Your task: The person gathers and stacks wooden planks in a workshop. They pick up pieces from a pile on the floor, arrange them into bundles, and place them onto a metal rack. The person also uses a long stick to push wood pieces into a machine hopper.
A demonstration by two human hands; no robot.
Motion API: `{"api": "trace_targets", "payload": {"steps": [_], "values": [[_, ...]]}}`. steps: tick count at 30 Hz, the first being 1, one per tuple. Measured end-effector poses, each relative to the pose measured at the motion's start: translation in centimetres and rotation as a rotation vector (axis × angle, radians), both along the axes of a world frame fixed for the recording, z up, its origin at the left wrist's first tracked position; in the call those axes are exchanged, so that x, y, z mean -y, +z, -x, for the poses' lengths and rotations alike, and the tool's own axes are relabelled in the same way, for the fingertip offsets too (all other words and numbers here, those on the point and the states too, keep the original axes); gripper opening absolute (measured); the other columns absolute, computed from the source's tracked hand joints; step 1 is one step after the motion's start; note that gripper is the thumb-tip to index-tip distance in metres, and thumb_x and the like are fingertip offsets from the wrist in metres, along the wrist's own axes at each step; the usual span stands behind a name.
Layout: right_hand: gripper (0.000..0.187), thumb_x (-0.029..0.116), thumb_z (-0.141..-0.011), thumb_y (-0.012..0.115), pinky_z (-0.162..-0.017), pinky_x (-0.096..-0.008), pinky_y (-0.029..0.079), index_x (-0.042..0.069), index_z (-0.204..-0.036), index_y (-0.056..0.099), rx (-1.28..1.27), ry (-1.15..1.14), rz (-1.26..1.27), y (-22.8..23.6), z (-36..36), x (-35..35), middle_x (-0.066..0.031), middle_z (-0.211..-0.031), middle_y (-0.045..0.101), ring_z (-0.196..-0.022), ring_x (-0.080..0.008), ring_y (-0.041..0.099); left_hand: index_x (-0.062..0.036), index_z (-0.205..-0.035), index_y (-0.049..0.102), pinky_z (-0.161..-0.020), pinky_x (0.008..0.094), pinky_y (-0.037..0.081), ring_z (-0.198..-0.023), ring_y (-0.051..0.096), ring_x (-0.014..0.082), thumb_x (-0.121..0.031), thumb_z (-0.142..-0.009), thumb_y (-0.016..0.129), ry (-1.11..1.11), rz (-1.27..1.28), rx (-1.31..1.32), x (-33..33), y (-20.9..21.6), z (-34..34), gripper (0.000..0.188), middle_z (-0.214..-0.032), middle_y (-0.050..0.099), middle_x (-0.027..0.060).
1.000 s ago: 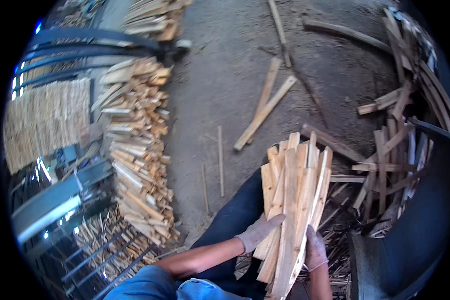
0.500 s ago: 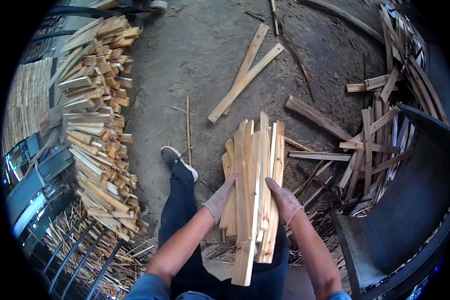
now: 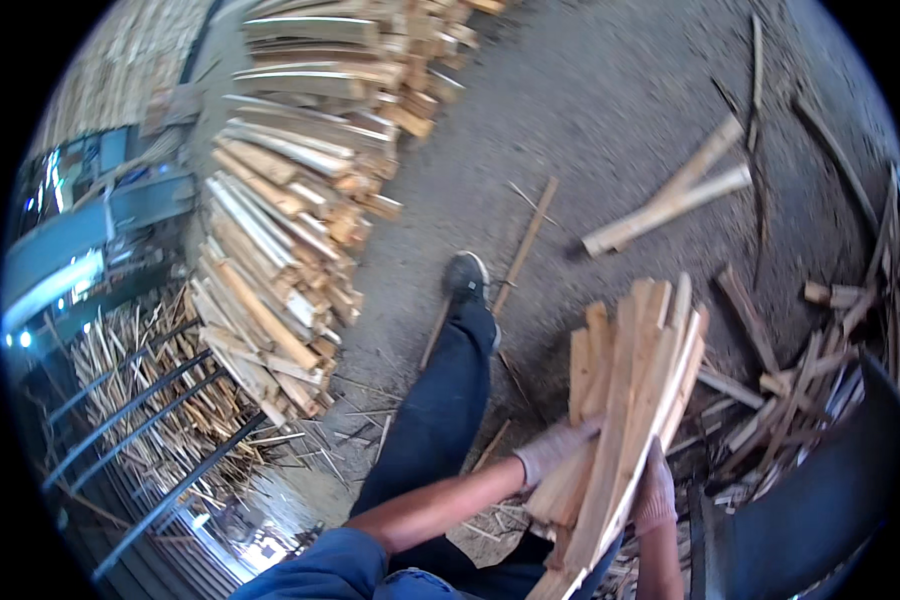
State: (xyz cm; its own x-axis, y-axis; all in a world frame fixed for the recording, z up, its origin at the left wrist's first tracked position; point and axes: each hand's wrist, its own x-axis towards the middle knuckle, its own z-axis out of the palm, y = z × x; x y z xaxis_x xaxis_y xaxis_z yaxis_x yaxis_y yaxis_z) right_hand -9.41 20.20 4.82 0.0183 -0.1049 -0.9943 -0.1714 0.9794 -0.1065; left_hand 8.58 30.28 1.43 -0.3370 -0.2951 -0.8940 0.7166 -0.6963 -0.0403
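Between my two gloved hands is a bundle of wooden slats (image 3: 625,385), long pale strips of uneven length, tilted toward the upper right. My left hand (image 3: 562,450) presses its left side, with the fingers partly hidden by the wood. On the opposite side my right hand (image 3: 654,492) grips the bundle, its thumb along the edge and the other fingers out of sight. The lower ends of the slats hang over my thighs. To the left of my leg rises a long stack of similar slats (image 3: 280,215).
Two crossed slats (image 3: 670,205) lie on the dirt floor (image 3: 560,110) ahead. A loose scrap heap (image 3: 805,400) and a dark curved metal piece (image 3: 800,530) stand at the right. At the lower left, metal bars (image 3: 155,410) run beside thin wood scraps (image 3: 135,365).
My view has swung left, so the stack now sits nearer the middle and the crossed slats farther right. The bundle stays between my hands and now leans to the right.
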Motion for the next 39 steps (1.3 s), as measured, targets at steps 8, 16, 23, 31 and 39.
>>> {"api": "trace_targets", "payload": {"steps": [8, 16, 23, 31, 39], "values": [[0.067, 0.046, -0.099, 0.061, -0.096, -0.0359, 0.051, -0.003, -0.142, 0.048, 0.084, 0.433, 0.491, 8.0, -10.4, 4.1, -0.0142, -0.129, 0.063, -0.111, -0.0234, 0.062, 0.0014, -0.148, 0.043, -0.107, 0.0327, 0.042, -0.121, 0.054, 0.0184, -0.056, -0.101, 0.052, 0.086, 0.288, 0.283, -0.9, 4.9, -7.7, 0.075, -0.134, 0.059, 0.0138], [0.086, 0.034, -0.075, 0.086, -0.088, -0.0328, 0.056, -0.011, -0.136, 0.046, 0.384, 0.795, 0.76, 17.3, -37.5, 6.6, -0.017, -0.116, 0.067, -0.099, -0.0213, 0.067, -0.0014, -0.15, 0.042, -0.109, 0.0364, 0.047, -0.125, 0.058, 0.0207, -0.047, -0.106, 0.047, 0.698, 0.506, 0.662, -3.3, 9.6, -24.2, 0.064, -0.142, 0.056, 0.0145], [0.095, 0.052, -0.078, 0.084, -0.094, -0.0393, 0.059, -0.007, -0.139, 0.042, 0.612, 1.486, 1.01, 14.3, -64.7, 3.6, -0.0286, -0.115, 0.069, -0.108, -0.0344, 0.07, -0.0012, -0.149, 0.045, -0.104, 0.035, 0.052, -0.119, 0.063, 0.0266, -0.059, -0.105, 0.04, 1.23, 0.508, 0.603, -7.3, 4.3, -45.1, 0.073, -0.138, 0.06, 0.0201], [0.108, 0.058, -0.079, 0.078, -0.123, -0.0553, 0.024, 0.01, -0.16, 0.025, 0.123, 2.008, 1.48, 1.7, -71.1, -4.2, -0.0317, -0.16, 0.028, -0.149, -0.0487, 0.026, 0.0002, -0.157, 0.027, -0.116, 0.0452, 0.037, -0.141, 0.04, 0.0459, -0.07, -0.09, 0.058, 0.244, -0.354, 1.553, -11.4, -1.0, -52.1, 0.102, -0.154, 0.037, 0.0331], [0.084, 0.035, -0.098, 0.067, -0.122, -0.0417, 0.032, -0.003, -0.158, 0.022, 0.215, 0.452, 0.928, -6.3, -53.8, 0.8, -0.0252, -0.161, 0.03, -0.149, -0.0341, 0.032, -0.0041, -0.158, 0.027, -0.121, 0.0489, 0.033, -0.147, 0.031, 0.0476, -0.052, -0.085, 0.071, 0.058, -0.48, 1.422, -9.4, -0.8, -54.5, 0.098, -0.157, 0.03, 0.0344]]}}
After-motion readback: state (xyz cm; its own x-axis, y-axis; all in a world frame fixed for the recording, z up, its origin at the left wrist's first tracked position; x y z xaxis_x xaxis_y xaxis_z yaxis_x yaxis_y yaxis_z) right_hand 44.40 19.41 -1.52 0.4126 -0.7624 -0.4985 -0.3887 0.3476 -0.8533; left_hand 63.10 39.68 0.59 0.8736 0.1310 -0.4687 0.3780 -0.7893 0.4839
